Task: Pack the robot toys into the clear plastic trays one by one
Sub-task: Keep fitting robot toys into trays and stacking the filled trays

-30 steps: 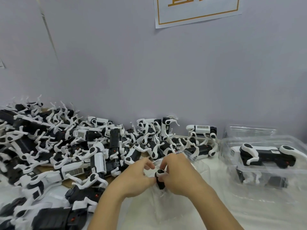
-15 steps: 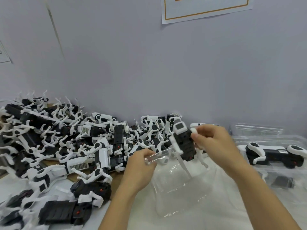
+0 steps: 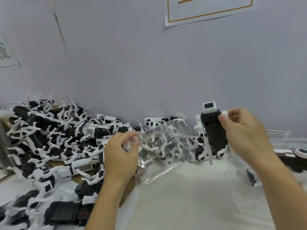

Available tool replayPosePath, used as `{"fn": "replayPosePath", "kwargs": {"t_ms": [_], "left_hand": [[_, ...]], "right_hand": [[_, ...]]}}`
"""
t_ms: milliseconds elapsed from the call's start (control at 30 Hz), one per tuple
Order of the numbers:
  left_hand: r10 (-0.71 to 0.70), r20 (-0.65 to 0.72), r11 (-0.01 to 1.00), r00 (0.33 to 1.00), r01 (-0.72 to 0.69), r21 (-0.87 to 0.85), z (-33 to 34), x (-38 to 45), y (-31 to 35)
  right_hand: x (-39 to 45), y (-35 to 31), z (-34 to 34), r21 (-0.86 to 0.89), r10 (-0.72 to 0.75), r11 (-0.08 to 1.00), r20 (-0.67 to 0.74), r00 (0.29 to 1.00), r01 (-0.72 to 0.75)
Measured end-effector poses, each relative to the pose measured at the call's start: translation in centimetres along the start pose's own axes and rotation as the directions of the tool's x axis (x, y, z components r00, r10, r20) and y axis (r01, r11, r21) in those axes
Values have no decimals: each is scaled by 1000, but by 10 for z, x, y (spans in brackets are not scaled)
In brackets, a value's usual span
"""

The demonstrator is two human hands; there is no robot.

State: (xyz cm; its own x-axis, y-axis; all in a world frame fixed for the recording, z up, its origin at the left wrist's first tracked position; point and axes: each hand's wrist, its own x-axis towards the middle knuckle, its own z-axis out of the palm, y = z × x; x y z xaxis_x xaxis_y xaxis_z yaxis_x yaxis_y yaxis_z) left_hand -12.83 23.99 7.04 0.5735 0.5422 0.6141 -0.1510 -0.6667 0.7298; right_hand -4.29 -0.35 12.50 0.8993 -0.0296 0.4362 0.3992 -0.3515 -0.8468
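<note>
Both forearms are bare to the frame edge; hands ungloved, without rings.

Head-worn camera looks forward and down, close over the table [image 3: 191, 196].

Wall [image 3: 149, 63] plain pale lilac-grey, fills upper half of view; thin raised strip [image 3: 59, 30] runs slantwise down its left part; white sheet with orange border [image 3: 209, 12] stuck at top right, cut off by the frame; second sheet [image 3: 7, 52] at left edge, print blurred; table [image 3: 191, 196] below under white cover; light even, soft shadows.
</note>
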Motion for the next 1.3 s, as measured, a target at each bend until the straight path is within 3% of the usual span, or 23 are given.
{"fn": "replayPosePath", "kwargs": {"t_ms": [133, 233, 300, 400, 567, 667, 700, 767, 833, 933, 1067, 1300], "left_hand": [[-16, -250, 999, 968, 3, -51, -11, 5, -2], [14, -350, 999, 937, -29, -36, -15, 6, -2], [13, -364, 998, 931, -34, -52, -14, 6, -2], [4, -326, 995, 945, -38, -95, -13, 7, -2], [-26, -119, 984, 993, 4, -178, -10, 6, -2], [-3, 2, 978, 1000, 3, -210, -4, 3, 2], [11, 44, 974, 999, -1, -227, -2, 2, 4], [36, 125, 966, 992, -2, -260, 5, -1, 11], [60, 189, 958, 980, -3, -287, 12, -5, 16], [78, 264, 952, 961, 7, -306, 22, -12, 22], [97, 236, 965, 967, -33, -260, 25, -11, 18], [121, 249, 964, 961, -54, -261, 24, -13, 21]], "right_hand": [[-8, 4, 24, -247, 71, 969, 177, 982, -25], [-20, 7, 41, -512, 96, 855, 323, 942, 88], [-29, 10, 54, -594, 134, 785, 442, 887, 177], [-42, 12, 68, -625, 238, 740, 590, 772, 249], [-47, -8, 54, -607, 328, 701, 741, 586, 374], [-42, -36, 27, -473, 254, 787, 834, 491, 396], [-41, -45, 23, -390, 175, 843, 850, 496, 371], [-43, -50, 29, -261, 4, 899, 808, 589, 353], [-47, -40, 47, -325, -44, 857, 727, 685, 401], [-56, -19, 72, -508, -12, 732, 657, 753, 454], [-63, -9, 87, -612, -96, 608, 576, 812, 506], [-65, 0, 91, -610, -73, 617, 585, 808, 497]]}}
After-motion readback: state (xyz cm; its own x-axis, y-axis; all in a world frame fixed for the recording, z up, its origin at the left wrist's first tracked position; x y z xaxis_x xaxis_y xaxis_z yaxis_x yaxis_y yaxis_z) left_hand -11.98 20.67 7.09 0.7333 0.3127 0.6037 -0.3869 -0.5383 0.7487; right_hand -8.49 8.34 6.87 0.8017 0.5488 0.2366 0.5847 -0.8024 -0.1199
